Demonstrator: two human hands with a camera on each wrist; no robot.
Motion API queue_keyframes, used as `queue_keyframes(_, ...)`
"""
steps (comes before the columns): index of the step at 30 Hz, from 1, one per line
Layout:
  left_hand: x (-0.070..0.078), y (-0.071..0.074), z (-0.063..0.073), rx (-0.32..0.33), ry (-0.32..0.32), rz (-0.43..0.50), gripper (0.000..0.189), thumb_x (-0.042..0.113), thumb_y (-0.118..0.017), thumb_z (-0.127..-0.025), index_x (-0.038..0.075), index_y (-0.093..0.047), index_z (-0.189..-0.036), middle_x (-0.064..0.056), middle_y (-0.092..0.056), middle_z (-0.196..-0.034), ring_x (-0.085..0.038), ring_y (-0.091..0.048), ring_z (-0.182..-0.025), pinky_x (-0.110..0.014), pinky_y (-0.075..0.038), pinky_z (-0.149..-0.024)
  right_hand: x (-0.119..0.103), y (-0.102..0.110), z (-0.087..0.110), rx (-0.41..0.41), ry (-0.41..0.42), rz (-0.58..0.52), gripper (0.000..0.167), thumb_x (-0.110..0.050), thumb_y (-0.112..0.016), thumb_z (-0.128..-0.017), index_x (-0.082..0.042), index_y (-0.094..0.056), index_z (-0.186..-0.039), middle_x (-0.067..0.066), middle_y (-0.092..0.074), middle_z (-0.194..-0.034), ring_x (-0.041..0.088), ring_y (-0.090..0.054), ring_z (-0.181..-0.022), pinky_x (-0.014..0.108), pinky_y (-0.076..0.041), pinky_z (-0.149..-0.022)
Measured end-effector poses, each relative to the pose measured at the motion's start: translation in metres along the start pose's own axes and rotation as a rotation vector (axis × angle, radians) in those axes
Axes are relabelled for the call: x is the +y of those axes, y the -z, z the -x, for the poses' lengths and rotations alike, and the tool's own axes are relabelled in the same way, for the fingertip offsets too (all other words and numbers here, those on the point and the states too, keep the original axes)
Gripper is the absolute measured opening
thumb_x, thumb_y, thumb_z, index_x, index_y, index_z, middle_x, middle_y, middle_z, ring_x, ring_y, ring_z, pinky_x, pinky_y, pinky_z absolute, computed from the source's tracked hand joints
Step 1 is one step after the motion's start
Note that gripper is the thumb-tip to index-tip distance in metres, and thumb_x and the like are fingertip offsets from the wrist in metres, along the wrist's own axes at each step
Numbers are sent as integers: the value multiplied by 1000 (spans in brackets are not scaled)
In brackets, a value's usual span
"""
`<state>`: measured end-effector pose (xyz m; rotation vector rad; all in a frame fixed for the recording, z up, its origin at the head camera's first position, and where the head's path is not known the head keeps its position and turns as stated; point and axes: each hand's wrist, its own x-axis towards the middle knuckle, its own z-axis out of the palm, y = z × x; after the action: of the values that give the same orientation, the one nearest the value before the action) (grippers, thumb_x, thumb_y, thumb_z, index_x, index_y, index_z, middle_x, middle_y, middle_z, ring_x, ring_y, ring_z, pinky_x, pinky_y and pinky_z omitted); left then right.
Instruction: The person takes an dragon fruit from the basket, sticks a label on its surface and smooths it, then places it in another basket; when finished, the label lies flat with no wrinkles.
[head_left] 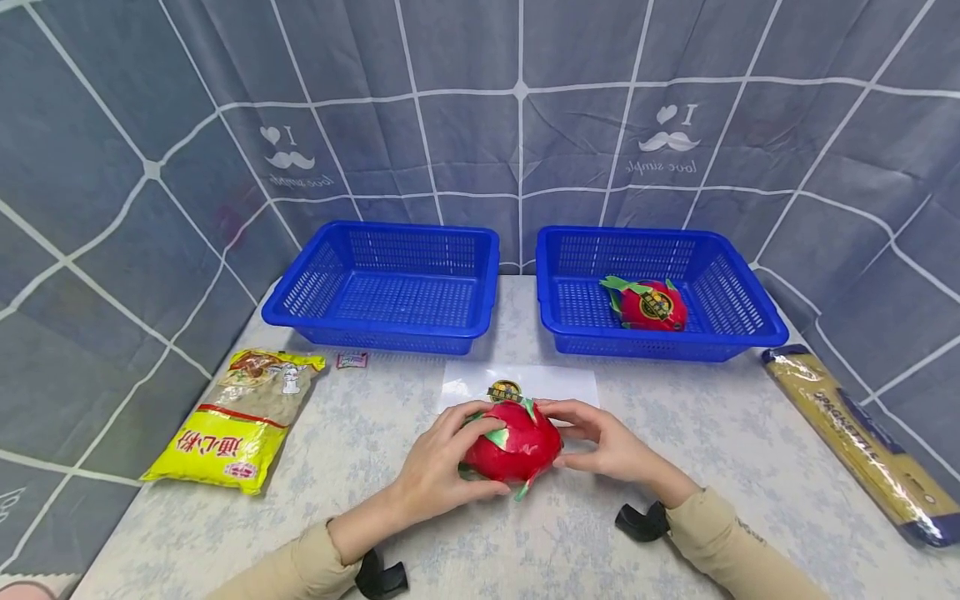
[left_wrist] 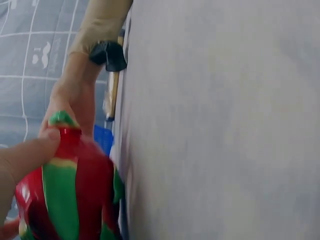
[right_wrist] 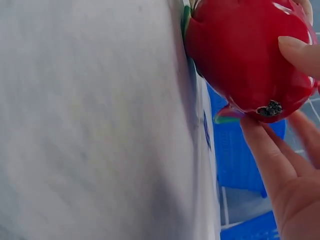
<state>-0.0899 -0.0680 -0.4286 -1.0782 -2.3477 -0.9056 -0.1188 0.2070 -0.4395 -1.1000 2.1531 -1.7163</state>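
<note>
A red dragon fruit (head_left: 519, 450) with green leafy scales is held low over the table between both hands. My left hand (head_left: 438, 471) grips its left side, thumb at the near side and fingers over the top. At the other end, my right hand (head_left: 611, 446) holds it between thumb and fingers; its dark end spot shows beside those fingers in the right wrist view. A black-and-gold label (head_left: 504, 390) appears at the fruit's far edge, over a white sheet (head_left: 577, 385). Green strips on the fruit (left_wrist: 92, 187) face the left wrist camera.
Two blue baskets stand at the back: the left basket (head_left: 390, 343) and the right basket (head_left: 637, 347), which contains another dragon fruit (head_left: 652, 308). A yellow pasta bag (head_left: 240, 417) and a small pink packet (head_left: 352, 360) lie left; a spaghetti pack (head_left: 862, 442) lies right.
</note>
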Motion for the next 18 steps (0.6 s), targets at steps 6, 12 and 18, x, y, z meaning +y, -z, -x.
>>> queue_keyframes(6, 5, 0, 1, 21, 5, -39, 79, 46, -86, -60, 14, -52, -125, -8, -48, -130, -24, -49, -115, -39, -50, -85, -2, 5, -4, -22, -49, -15, 58, -2, -73, -80, -4, -48, -133, 13, -48, -135, 19, -50, -122, 39, -47, -92)
queue_keyframes(12, -3, 25, -14, -114, 38, 27, 60, 52, -78, -69, 18, -61, -115, 2, -56, -121, -16, -50, -114, -42, -39, -94, -13, 21, -15, -47, -89, 22, 43, -3, -68, -85, -1, -54, -125, 20, -56, -124, 30, -57, -111, 43, -48, -89)
queue_keyframes(18, -40, 49, -46, -212, 276, 472, 26, 22, -68, -87, 8, -65, -109, 0, -65, -107, -19, -60, -101, -38, -48, -88, -22, 40, -45, 75, -192, -32, 37, -6, -61, -90, 7, -53, -123, 31, -54, -120, 28, -62, -104, 38, -50, -87)
